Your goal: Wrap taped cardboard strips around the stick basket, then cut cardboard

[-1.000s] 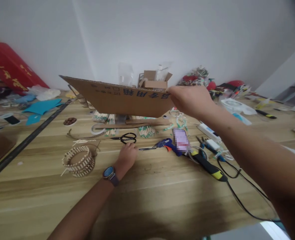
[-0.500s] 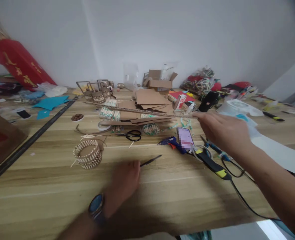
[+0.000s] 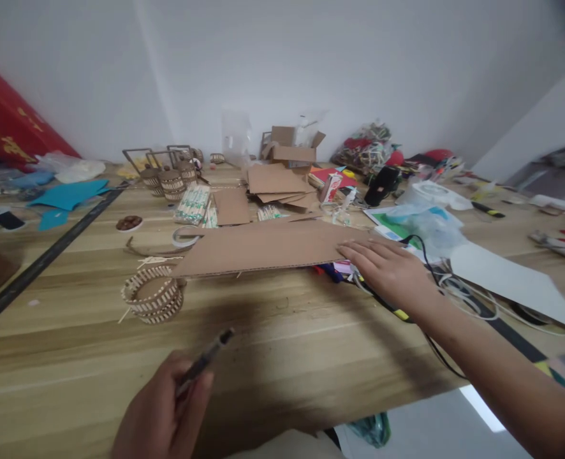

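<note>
My left hand [image 3: 165,408] is closed around a dark pen [image 3: 206,359], which sticks up and to the right above the front of the table. Held at its right end by my right hand [image 3: 388,268] is a flat brown cardboard sheet [image 3: 268,250], fingers on top and thumb hidden. The sheet hangs level over the middle of the table and covers part of what lies behind and under it. Left of the sheet, close to its corner, stands a round basket-like ring of small wooden sticks [image 3: 153,296].
Cardboard pieces [image 3: 277,180] and bundled sticks [image 3: 191,204] lie behind the sheet. Farther left are small lidded stick buckets [image 3: 171,183] and a dish of brown beads [image 3: 129,223]. A black cable [image 3: 442,357] and white paper [image 3: 512,280] lie at the right.
My left hand has picked the pen up off the table and drawn it nearer. The cardboard sheet, edge-on before, has tilted flat and come lower and closer with my right hand.
</note>
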Motion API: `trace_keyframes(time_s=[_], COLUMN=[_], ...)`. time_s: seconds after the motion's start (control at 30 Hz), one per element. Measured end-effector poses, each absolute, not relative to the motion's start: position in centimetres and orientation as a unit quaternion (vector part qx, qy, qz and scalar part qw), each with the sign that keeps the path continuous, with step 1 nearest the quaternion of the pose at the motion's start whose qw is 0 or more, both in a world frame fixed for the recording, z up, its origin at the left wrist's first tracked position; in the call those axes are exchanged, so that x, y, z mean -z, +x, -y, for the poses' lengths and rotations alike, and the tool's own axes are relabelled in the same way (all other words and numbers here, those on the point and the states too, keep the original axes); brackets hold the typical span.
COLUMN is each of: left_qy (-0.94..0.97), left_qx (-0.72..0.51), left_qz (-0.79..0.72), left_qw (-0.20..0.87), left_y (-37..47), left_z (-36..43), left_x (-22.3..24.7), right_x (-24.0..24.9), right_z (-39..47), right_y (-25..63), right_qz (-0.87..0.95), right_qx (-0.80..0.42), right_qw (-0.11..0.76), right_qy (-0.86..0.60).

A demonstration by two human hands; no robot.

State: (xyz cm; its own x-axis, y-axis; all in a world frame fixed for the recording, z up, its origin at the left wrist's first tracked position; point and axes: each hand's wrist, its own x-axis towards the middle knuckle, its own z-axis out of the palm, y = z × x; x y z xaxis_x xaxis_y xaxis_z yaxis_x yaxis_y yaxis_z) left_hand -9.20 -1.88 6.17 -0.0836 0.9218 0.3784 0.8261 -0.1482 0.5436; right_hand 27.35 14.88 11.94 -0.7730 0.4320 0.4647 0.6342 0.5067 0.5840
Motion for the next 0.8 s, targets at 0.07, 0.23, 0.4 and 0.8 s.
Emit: trace_keyframes(time_s=[0.07,0.23,0.4,0.8], left_qy=[0.732,0.811,0.854,0.876], left_qx=[-0.327,-0.188,0.003,-0.016], left_qz=[-0.597,-0.499,-0.481,-0.452], left_qw=[-0.031,-0.24,-0.196,-0.169], left_y=[-8.3,-5.7,-3.6,-4.6], left_z=[-0.7,-7.8,-12.1,-13.8], left_x=[-8.3,-12.6,-14.5,-13.4], right_x=[-12.3,-12.8,-12.5,-2.2], right_z=[-15.1,-15.6,-15.6,-15.3], right_y=[27.2,27.5,28.0,26.3], right_qz=[0.861,0.872,0.866,0.681], right_qx=[0.376,0.321,0.33,0.126], right_qw=[0.107,0.111,0.139,0.156], right_qy=[-0.325,-0.351,-0.348,-0.705])
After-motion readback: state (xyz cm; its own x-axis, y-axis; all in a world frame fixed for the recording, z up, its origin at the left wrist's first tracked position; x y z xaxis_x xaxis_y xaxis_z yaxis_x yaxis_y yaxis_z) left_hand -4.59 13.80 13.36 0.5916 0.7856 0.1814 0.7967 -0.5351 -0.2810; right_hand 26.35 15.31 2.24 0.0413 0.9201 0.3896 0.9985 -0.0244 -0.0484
